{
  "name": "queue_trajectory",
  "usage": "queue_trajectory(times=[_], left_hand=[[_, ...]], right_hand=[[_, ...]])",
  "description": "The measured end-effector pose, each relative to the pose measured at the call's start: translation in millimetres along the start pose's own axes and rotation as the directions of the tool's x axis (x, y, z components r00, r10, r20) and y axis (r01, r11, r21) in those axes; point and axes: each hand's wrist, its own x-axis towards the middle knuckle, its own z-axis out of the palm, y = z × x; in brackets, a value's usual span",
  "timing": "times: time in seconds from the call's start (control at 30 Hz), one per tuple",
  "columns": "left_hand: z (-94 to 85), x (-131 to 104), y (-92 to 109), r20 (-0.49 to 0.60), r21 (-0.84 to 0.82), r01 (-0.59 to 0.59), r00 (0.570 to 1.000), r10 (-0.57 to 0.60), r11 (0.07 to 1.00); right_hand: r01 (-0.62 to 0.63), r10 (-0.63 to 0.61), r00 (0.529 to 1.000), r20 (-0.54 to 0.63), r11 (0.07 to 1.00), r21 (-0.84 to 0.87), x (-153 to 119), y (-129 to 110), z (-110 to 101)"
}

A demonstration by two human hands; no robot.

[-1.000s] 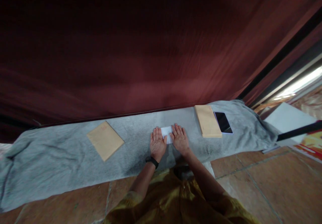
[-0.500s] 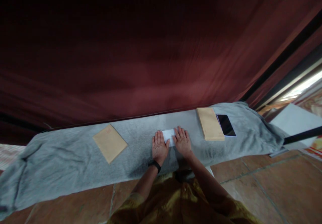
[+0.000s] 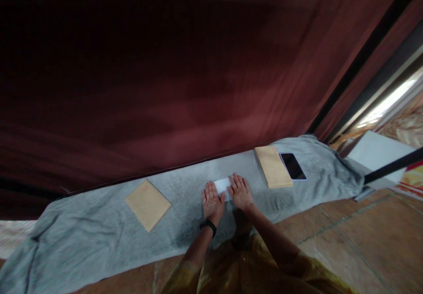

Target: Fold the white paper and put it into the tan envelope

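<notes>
A small white sheet of paper point(image 3: 222, 185) lies on the grey cloth between my hands. My left hand point(image 3: 213, 201), with a dark band at the wrist, rests flat over the paper's left edge, fingers stretched out. Across from it, my right hand point(image 3: 240, 191) lies flat over the right edge, its fingers slightly spread. Both palms press down and hide the sheet's sides. To the left sits a single tan envelope point(image 3: 148, 205), turned at an angle. A stack of tan envelopes point(image 3: 273, 167) lies to the right of my right hand.
A phone point(image 3: 293, 166) with a dark screen lies beside the stack. The grey cloth point(image 3: 89, 228) covers a long narrow bench. Behind it hangs a dark red curtain point(image 3: 211, 109). A black bar point(image 3: 393, 168) crosses at the right, above the tiled floor point(image 3: 357, 228).
The camera view has tilted and shifted a little, so the bench sits slightly lower and more slanted. Both hands stay flat on the white paper.
</notes>
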Motion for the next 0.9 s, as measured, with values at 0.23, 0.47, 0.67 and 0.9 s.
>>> queue_trajectory(times=[0.23, 0.47, 0.67, 0.9], left_hand=[[1.0, 0, 0, 0.006, -0.045, 0.007, 1.000, -0.007, 0.999], [-0.8, -2, 0, 0.022, -0.062, 0.006, 1.000, -0.005, 0.998], [-4.3, -6, 2, -0.022, -0.069, 0.005, 1.000, -0.006, 0.998], [-11.7, -38, 9, 0.056, -0.100, -0.194, 0.978, 0.200, 0.976]], right_hand=[[-0.004, 0.003, 1.000, 0.020, 1.000, 0.025, -1, -11, -6], [0.130, -0.130, 0.991, -0.006, 0.990, 0.056, -27, -17, -4], [0.130, -0.131, 0.991, 0.016, 0.991, 0.030, -31, 5, -12], [0.130, -0.131, 0.990, 0.049, 0.991, 0.039, -34, 6, -12]])
